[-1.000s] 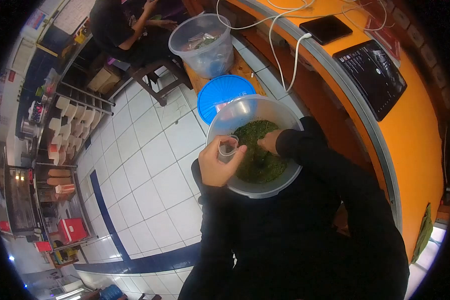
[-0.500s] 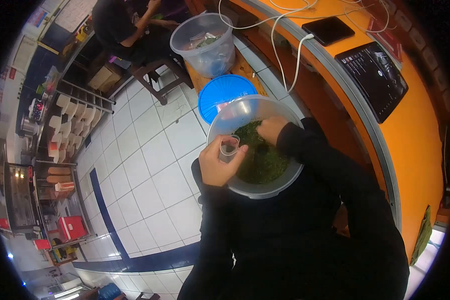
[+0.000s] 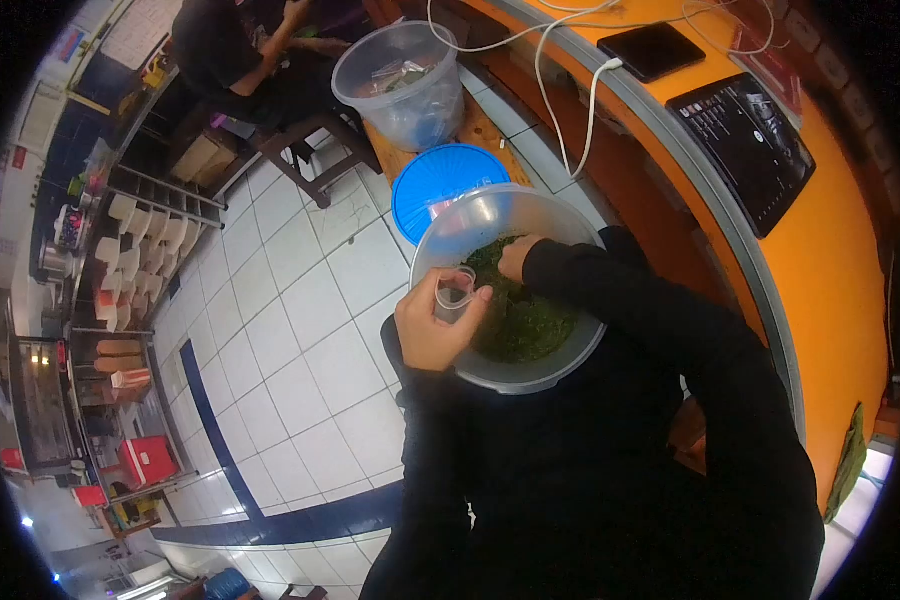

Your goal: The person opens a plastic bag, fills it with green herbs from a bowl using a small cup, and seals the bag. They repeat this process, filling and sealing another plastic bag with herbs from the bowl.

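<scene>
A large translucent plastic tub (image 3: 582, 235) rests against my lap, its bottom covered with a dark green, finely chopped leafy mixture (image 3: 532, 332). At the tub's left rim, my left hand (image 3: 430, 330) is closed around a small clear plastic cup (image 3: 454, 290), its mouth facing up. My right hand (image 3: 516, 259) reaches down inside the tub at the far side of the green mixture. Its fingers are curled downward, with the tips hidden, so whatever they may hold does not show.
Beyond the tub lie a blue lid (image 3: 448, 185) and a second clear tub (image 3: 400, 85) with packets, on a wooden bench. An orange counter (image 3: 830, 330) on the right carries a tablet (image 3: 745, 150), a smaller black device (image 3: 652, 50) and white cables. A seated person (image 3: 225, 60) is at upper left.
My right hand has shifted slightly left within the tub, toward the cup. My left hand keeps the cup in nearly the same place. The view has moved a little.
</scene>
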`<state>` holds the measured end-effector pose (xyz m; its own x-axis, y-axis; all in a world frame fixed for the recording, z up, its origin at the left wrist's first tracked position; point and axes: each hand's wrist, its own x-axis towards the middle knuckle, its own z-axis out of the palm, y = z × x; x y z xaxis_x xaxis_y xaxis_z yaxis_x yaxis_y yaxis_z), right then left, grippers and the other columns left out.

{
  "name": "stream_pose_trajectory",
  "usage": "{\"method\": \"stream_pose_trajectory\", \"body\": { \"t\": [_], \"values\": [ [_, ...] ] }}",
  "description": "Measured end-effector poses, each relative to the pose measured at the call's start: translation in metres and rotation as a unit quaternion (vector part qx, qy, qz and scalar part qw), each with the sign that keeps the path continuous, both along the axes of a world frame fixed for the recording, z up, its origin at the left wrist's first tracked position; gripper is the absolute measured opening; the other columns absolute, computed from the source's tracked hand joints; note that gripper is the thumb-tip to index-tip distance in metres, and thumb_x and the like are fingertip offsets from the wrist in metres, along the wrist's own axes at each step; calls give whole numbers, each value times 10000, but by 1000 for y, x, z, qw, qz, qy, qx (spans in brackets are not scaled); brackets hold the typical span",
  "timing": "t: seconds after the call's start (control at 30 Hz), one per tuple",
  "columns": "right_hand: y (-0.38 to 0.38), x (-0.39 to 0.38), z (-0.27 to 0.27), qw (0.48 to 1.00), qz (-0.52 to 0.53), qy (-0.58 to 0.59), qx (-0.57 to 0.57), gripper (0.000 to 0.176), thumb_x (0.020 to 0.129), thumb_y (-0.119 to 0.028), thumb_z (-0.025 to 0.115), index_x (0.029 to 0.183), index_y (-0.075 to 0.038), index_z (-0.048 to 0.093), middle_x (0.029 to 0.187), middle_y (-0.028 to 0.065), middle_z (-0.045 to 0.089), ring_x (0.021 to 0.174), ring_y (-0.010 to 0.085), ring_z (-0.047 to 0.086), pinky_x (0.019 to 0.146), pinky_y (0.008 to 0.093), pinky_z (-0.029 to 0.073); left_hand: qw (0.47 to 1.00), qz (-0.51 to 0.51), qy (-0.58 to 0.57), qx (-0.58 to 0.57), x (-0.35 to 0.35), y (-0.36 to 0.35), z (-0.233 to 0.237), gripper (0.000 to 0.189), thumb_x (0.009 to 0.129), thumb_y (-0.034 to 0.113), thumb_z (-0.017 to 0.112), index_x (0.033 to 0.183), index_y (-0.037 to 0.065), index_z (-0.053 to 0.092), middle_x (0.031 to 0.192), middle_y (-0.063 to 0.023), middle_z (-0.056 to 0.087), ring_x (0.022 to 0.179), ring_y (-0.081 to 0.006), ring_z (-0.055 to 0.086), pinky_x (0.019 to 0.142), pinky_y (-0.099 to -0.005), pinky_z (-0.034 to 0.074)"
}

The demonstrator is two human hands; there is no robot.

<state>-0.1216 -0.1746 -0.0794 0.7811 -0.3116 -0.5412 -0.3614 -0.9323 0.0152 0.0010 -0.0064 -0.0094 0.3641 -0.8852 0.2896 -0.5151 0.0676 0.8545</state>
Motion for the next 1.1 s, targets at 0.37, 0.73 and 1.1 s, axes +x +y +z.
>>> {"method": "stream_pose_trajectory", "body": {
  "t": [0.37, 0.73, 1.1],
  "values": [
    [-2, 0, 14, 1000, 6, -5, 27, 258, 948, -133, 676, 1156, -29, 788, 1186, 189, 765, 1098, 371, 751, 886, 493, 617, 999, -4, -34, -26, 1, 0, -2, 265, 864, 209, 848, 955, 5, 705, 836, -80, 752, 789, -159, 704, 769, -306, 541],
    [-3, 4, -4, 999, 14, 43, 27, 255, 971, -159, 635, 1126, -37, 797, 1172, 175, 773, 1086, 370, 754, 877, 493, 623, 1000, 2, -28, -11, 0, 0, -2, 289, 858, 226, 855, 957, 0, 705, 835, -78, 749, 785, -154, 701, 763, -300, 540],
    [2, 4, -29, 997, 39, 58, 19, 250, 975, -161, 639, 1136, -52, 796, 1181, 170, 771, 1111, 363, 748, 901, 501, 615, 1000, 5, -7, 9, -2, 2, 2, 267, 861, 203, 850, 946, -7, 708, 856, -89, 758, 827, -178, 716, 802, -316, 543]
  ]
}}
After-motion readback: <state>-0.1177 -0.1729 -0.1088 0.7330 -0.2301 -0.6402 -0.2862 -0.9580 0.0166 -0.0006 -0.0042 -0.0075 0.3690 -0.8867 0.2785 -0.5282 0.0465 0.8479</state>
